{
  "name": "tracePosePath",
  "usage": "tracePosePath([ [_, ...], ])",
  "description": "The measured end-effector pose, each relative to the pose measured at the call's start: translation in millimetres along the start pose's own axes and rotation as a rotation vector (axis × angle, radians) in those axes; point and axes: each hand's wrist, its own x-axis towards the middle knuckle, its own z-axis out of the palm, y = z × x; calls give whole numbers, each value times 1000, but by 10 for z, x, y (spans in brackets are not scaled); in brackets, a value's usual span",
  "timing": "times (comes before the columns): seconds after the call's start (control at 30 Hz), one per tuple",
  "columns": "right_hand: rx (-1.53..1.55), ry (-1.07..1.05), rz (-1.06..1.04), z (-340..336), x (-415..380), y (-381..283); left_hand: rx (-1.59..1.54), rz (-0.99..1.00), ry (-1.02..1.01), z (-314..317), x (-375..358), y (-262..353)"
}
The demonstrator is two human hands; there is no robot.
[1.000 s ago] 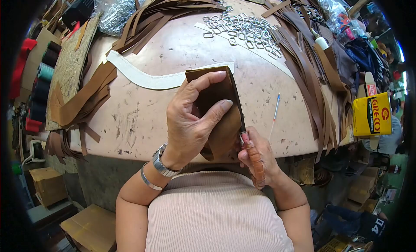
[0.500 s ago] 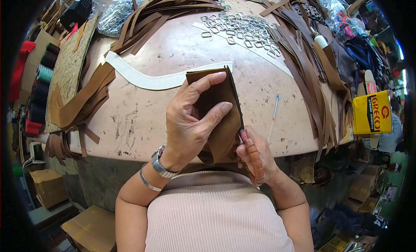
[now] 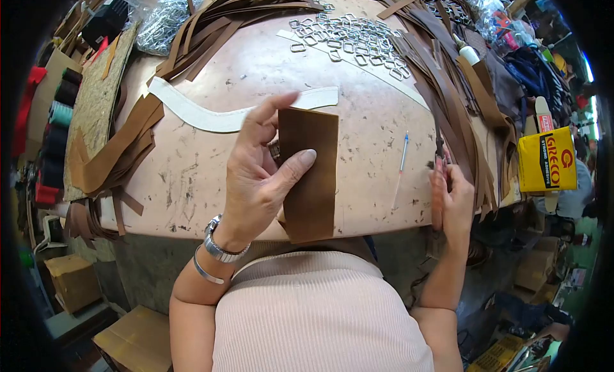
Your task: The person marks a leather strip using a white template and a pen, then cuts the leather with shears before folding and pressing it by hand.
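Note:
A brown leather piece (image 3: 313, 186) stands upright at the table's front edge, in front of my body. My left hand (image 3: 259, 174) holds it, thumb across its near face and the other fingers behind or beyond its left edge. To the right, my right hand (image 3: 453, 196) is wrapped round the handles of scissors (image 3: 439, 156), whose blades point away from me over the brown strips. Between the hands, a pen (image 3: 404, 153) lies on the table. Behind the leather piece rests a curved white strip (image 3: 204, 118).
Metal rings (image 3: 352, 36) and a long pale strip (image 3: 384, 81) lie at the back of the table (image 3: 185, 193). Brown strips (image 3: 128, 145) are heaped on the left, back and right. A yellow adhesive box (image 3: 548, 161) stands at the right edge.
My right hand has moved right with the scissors, away from the leather piece. The leather piece has turned, and its broad face now shows.

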Motion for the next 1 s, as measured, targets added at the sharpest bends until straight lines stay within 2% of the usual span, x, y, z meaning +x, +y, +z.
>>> tracePosePath([
  [0.1, -302, 66, 41, -29, 104, 140, 9, -191, -73, -62, -12, 81],
  [0.2, -513, 137, -27, -42, 90, 118, 134, -142, -132, -96, -28, -10],
  [0.23, -582, 163, -40, -43, 66, 43, 273, -67, -214, -116, -16, -24],
  [0.27, -571, 237, -196, -18, 61, -58, 410, 8, -300, -146, 7, -35],
  [0.3, -435, 189, -315, -7, 66, -166, 543, 85, -389, -148, 22, -46],
  [0.33, -298, 141, -431, 16, 71, -280, 485, 56, -394, -107, 5, -47],
  [0.4, 418, -176, -372, 188, 48, -581, 295, -171, -330, -19, -64, -28],
  [0.43, 652, -351, -254, 248, 50, -731, 203, -284, -292, 5, -89, -19],
  [0.47, 886, -527, -133, 296, 65, -836, 211, -257, -287, 9, -100, -20],
  [0.57, 1235, -831, -68, 482, 154, -867, 222, -182, -253, -23, -119, -43],
  [0.63, 1387, -880, 11, 556, 149, -884, 210, -151, -227, -52, -129, -60],
  [0.73, 1552, -966, 134, 609, 145, -879, 331, 24, -242, -48, -105, -51],
  [0.8, 1633, -993, 196, 644, 121, -876, 413, 70, -257, -56, -90, -43],
  [0.9, 1621, -953, 281, 679, 75, -900, 429, 75, -249, -52, -96, -61],
  [1.0, 1624, -927, 269, 681, 49, -934, 401, 75, -242, -64, -100, -68],
])
